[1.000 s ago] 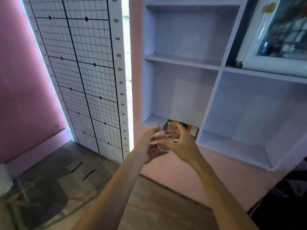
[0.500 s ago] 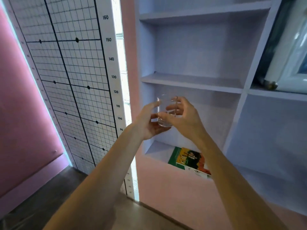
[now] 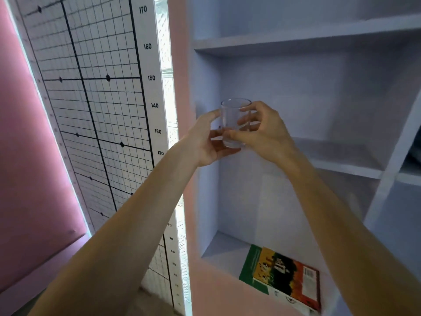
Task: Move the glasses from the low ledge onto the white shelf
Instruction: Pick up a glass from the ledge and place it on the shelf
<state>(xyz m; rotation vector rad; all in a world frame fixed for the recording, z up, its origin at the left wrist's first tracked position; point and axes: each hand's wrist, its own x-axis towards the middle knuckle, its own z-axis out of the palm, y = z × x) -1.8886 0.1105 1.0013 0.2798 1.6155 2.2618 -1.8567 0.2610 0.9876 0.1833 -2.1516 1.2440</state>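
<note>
While both hands point(image 3: 239, 135) clasp the empty glass point(image 3: 234, 122), a book point(image 3: 282, 277) occupies the lowest shelf point(image 3: 223, 252).

both arms raised, left hand point(image 3: 206, 142), right hand point(image 3: 265, 135) closed in grip

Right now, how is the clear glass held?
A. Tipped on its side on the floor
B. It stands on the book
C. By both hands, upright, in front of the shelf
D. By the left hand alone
C: the left hand and right hand both clasp the upright glass before the white shelf.
</note>
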